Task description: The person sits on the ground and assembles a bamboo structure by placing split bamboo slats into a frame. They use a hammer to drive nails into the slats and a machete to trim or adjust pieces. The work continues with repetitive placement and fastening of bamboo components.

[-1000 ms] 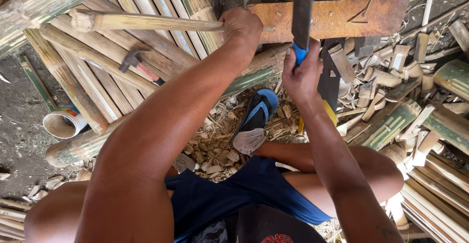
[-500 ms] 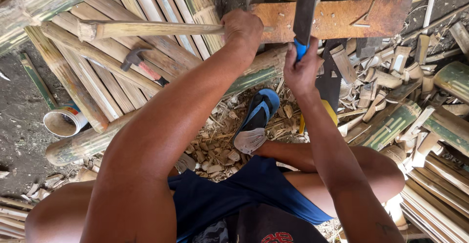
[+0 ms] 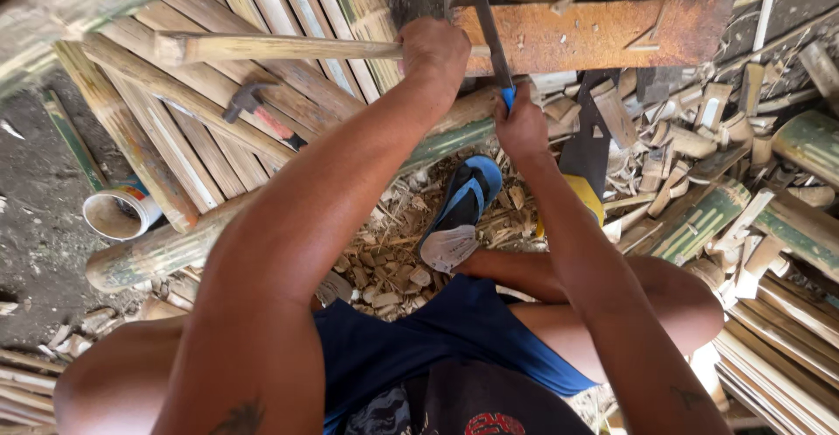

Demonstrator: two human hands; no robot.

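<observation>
Two-hand hold: bamboo strip and blade

Left hand (image 3: 434, 50) is clenched around the bamboo strip (image 3: 280, 48), lying across the rusty plank (image 3: 594, 34); right hand (image 3: 522, 125) grasps the blue-handled blade (image 3: 486, 20), upright beside it.

Blue sandal (image 3: 461, 212), rusty orange plank (image 3: 594, 37), green-streaked bamboo (image 3: 699, 221).

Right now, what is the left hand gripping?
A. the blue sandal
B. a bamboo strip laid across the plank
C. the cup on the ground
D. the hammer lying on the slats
B: the left hand is closed round a pale bamboo strip that runs leftward from the rusty-brown plank, while the hammer lies untouched on the slats and the right hand holds a blue-handled blade.
</observation>
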